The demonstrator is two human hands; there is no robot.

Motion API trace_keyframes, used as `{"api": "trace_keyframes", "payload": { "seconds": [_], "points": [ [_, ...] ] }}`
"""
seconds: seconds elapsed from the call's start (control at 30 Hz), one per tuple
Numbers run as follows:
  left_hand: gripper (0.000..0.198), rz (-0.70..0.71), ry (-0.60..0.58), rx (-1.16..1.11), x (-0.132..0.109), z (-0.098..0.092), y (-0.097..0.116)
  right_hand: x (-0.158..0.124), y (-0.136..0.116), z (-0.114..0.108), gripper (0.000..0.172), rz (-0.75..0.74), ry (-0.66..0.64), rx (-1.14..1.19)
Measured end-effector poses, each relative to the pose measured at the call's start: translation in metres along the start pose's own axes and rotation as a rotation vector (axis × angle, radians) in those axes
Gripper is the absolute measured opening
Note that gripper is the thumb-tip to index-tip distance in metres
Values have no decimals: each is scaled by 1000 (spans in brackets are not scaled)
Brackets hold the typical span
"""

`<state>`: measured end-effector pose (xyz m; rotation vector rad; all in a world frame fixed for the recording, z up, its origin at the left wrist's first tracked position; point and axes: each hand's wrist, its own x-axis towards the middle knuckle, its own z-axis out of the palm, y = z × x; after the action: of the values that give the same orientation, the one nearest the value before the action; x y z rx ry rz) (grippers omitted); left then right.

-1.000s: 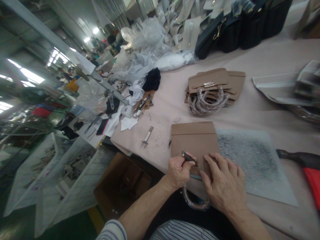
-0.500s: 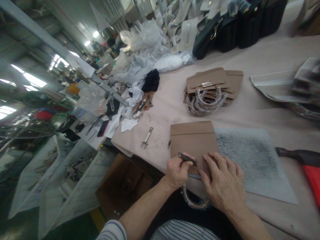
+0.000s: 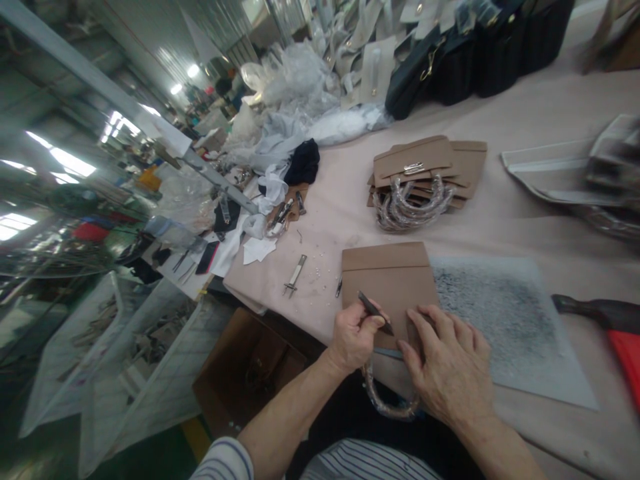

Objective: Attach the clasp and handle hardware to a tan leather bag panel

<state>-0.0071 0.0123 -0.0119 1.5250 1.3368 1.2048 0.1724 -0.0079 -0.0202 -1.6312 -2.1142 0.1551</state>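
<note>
A tan leather bag panel (image 3: 390, 283) lies near the table edge, with a folded band along its far side. My left hand (image 3: 355, 337) grips a slim dark rod-shaped punch (image 3: 373, 308), its lower end at the panel's near part. Flat on the panel's near right corner rests my right hand (image 3: 450, 363), fingers spread a little and holding nothing. Below the panel a plastic-wrapped handle (image 3: 387, 407) hangs over the edge by my lap. Whether the punch tip touches the leather is hard to see.
A worn pale board (image 3: 520, 333) extends right from under the panel. Beyond are stacked tan panels with wrapped handles (image 3: 420, 177). A black and red tool (image 3: 600, 313) lies right. Left are a metal tool (image 3: 295, 277), tiny loose bits, and an open cardboard box (image 3: 225, 380) below.
My left hand has tilted the punch, so its upper end stands higher while the lower end stays near the same spot. My right hand keeps its place on the panel.
</note>
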Motion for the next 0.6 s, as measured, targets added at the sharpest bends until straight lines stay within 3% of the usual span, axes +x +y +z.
{"api": "trace_keyframes", "payload": {
  "seconds": [0.6],
  "points": [
    [16, 106, 6, 70, -1, 1, 1, 1, 1, 2, 36, -11, 8, -9]
  ]
}}
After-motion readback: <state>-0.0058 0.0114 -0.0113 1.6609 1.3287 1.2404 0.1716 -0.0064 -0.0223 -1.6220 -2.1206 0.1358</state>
